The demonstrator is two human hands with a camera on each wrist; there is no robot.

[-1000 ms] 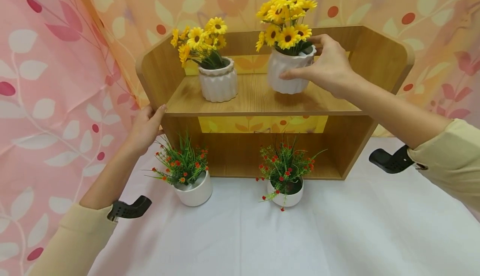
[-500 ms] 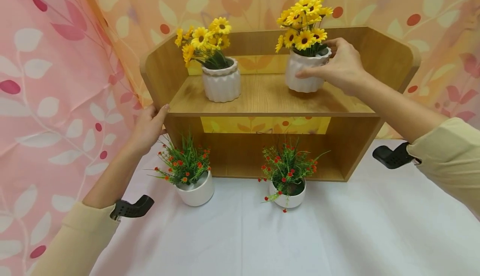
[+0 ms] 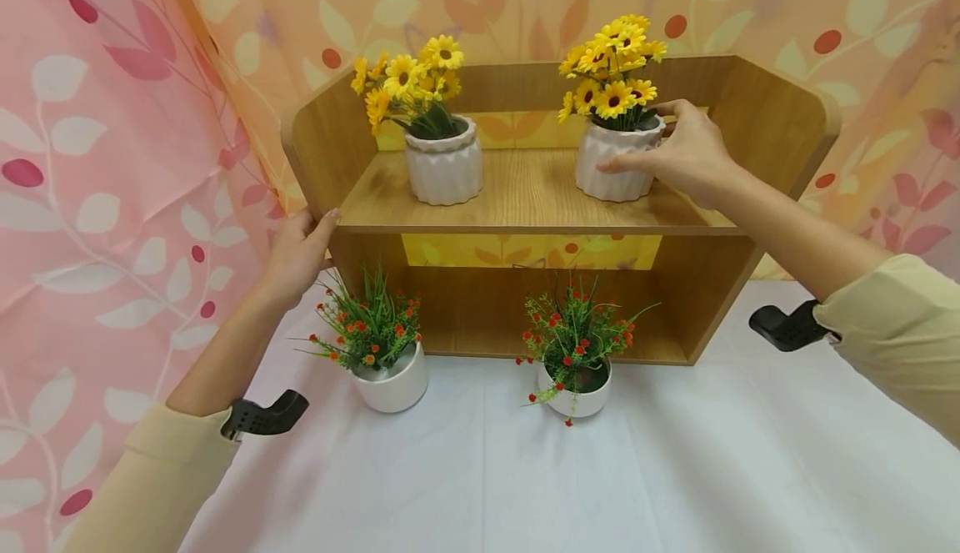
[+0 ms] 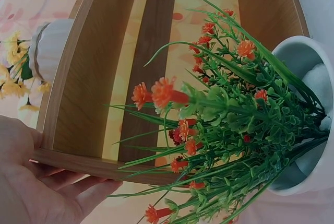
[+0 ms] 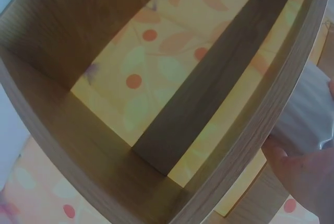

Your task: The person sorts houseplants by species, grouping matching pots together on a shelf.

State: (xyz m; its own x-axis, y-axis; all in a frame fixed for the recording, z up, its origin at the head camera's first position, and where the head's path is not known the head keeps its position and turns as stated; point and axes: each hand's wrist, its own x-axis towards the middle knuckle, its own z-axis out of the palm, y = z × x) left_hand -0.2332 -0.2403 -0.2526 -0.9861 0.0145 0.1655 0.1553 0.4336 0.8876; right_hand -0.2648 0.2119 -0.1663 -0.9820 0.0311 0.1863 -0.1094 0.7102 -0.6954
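Observation:
My right hand (image 3: pixel 686 153) grips a white fluted flowerpot (image 3: pixel 617 165) with yellow artificial daisies (image 3: pixel 615 77). Its thumb lies on the front and its fingers go round the far side, partly hidden. The pot stands upright on the upper board of a wooden shelf (image 3: pixel 540 228), right of centre. At the shelf's left side my left hand (image 3: pixel 294 257) holds the panel edge. In the left wrist view, the thumb and fingers of my left hand (image 4: pixel 39 182) lie on either side of that panel. Part of the flowerpot (image 5: pixel 310 112) shows in the right wrist view.
A similar flowerpot (image 3: pixel 444 168) with yellow daisies stands on the upper board at left. Before the lower compartment, two white bowl-shaped pots, one left (image 3: pixel 393 386) and one right (image 3: pixel 581 401), hold red-flowered greenery on a white cloth (image 3: pixel 480 470). Patterned curtains hang behind and at left.
My right hand has carried the daisy pot to the right and lowered it from above the upper board onto it. My left hand stays on the shelf edge.

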